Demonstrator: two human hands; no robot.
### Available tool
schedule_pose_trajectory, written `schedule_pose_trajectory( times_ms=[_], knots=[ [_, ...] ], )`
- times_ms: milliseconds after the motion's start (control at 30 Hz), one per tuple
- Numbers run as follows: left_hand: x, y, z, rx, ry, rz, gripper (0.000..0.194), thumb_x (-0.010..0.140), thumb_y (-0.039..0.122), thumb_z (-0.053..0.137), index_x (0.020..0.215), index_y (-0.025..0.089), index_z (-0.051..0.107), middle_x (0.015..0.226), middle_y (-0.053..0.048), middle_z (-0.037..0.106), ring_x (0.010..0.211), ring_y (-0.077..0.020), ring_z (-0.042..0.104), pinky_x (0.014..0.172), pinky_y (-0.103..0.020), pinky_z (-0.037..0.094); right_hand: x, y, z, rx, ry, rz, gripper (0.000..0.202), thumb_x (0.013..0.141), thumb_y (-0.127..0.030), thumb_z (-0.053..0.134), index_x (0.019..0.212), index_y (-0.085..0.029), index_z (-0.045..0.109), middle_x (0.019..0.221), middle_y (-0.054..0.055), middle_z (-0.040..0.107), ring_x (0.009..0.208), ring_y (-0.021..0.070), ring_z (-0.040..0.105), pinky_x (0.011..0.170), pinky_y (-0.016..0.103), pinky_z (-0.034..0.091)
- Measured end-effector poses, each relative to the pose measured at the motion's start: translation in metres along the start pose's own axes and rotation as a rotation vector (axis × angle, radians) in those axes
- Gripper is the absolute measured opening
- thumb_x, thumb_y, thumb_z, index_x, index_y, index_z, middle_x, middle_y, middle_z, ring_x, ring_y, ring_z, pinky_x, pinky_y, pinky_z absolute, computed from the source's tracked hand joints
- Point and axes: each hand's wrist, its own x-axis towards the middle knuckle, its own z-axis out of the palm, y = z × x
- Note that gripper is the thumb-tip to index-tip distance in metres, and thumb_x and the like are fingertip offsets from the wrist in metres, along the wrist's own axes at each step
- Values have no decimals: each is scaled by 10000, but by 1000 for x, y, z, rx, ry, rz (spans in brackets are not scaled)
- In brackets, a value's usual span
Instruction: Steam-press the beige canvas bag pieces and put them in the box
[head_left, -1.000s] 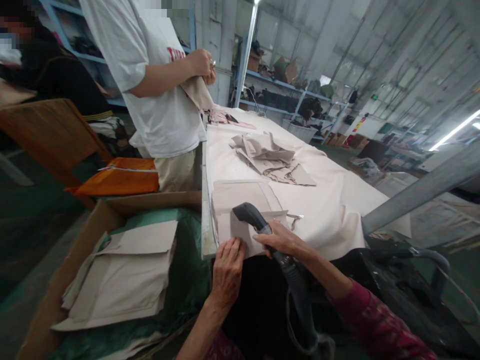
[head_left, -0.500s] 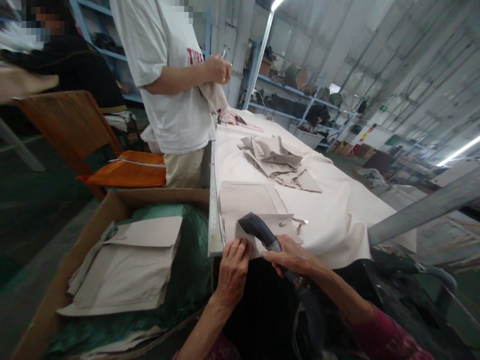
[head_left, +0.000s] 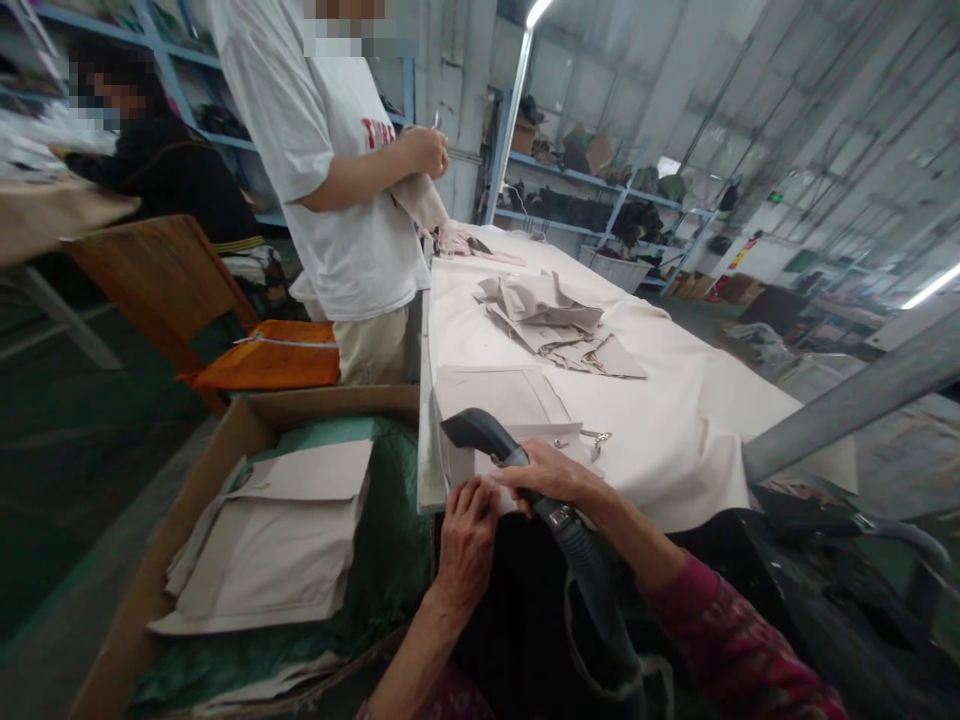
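Observation:
A dark nozzle with a ribbed hose (head_left: 484, 437) is gripped in my right hand (head_left: 544, 472), its head pointing left over the near table edge. My left hand (head_left: 469, 530) presses its bent fingers on the near edge of a beige fabric piece (head_left: 499, 398) that lies flat on the table. Whether those fingers pinch the fabric is hidden. Beside my right hand, small metal hardware (head_left: 598, 440) rests on the cloth. Farther up lies a loose pile of beige pieces (head_left: 551, 305) with metal clips.
An open cardboard box (head_left: 255, 412) at the left holds stacked beige pieces (head_left: 292, 540) on green plastic. Behind it are a wooden chair (head_left: 154, 275) and a standing person (head_left: 337, 200). A metal post (head_left: 855, 415) slants across the right.
My right hand and the nozzle have shifted left, closer to my left hand. My left hand stays at the fabric's near edge. The camera view has moved slightly.

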Motion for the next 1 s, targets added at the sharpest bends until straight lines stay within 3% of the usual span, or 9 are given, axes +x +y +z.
schedule_pose_trajectory(
  times_ms=[100, 300, 433, 533, 633, 767, 1000],
  knots=[
    [1, 1, -1, 18, -22, -1, 310, 838, 75, 451, 1118, 110, 580, 1123, -131, 594, 1082, -278, 515, 959, -456, 418, -15, -3, -14, 67, 119, 4, 281, 783, -395, 583, 685, -134, 545, 535, -4, 571, 428, 103, 539, 419, 185, 441],
    [2, 4, -10, -31, -64, -47, 317, 832, 99, 477, 1130, 134, 580, 1157, -123, 594, 1104, -274, 516, 968, -448, 409, -56, 0, -38, -9, 281, 58, 315, 794, -385, 564, 611, -130, 534, 468, 5, 553, 392, 104, 516, 400, 191, 407],
    [23, -20, -16, -237, -62, -117, 209, 866, 274, 492, 978, 162, 628, 1018, -85, 647, 978, -211, 580, 892, -357, 470, -81, 17, -32, -1, 250, 90, 300, 801, -382, 552, 627, -139, 539, 462, -5, 557, 389, 111, 516, 400, 199, 403],
    [52, -51, -14, -183, -29, -206, 247, 856, 286, 500, 1023, 133, 599, 1079, -118, 616, 1029, -229, 551, 918, -369, 439, -94, 27, -23, 6, 238, 114, 310, 808, -376, 544, 607, -141, 540, 458, -3, 562, 394, 111, 518, 403, 199, 393],
    [78, -70, -7, -115, -184, -185, 279, 791, 252, 568, 1038, 122, 569, 1078, -130, 587, 1058, -254, 517, 912, -393, 413, -102, 31, -17, 14, 258, 128, 299, 805, -360, 547, 600, -142, 544, 458, -2, 569, 395, 112, 521, 413, 200, 393],
    [95, -75, -1, -147, -424, -206, 213, 740, 281, 588, 905, 148, 567, 952, -84, 582, 942, -226, 531, 837, -361, 411, -110, 31, -16, 26, 268, 125, 304, 800, -363, 547, 587, -145, 543, 450, -4, 569, 390, 110, 516, 400, 194, 375],
    [111, -72, -20, -145, -531, -119, 45, 692, 182, 506, 656, 184, 479, 634, 29, 509, 653, -146, 507, 596, -244, 376, -126, 44, -17, 75, 289, 118, 298, 808, -363, 546, 605, -145, 534, 449, -10, 560, 376, 108, 510, 382, 187, 368]
  ],
)
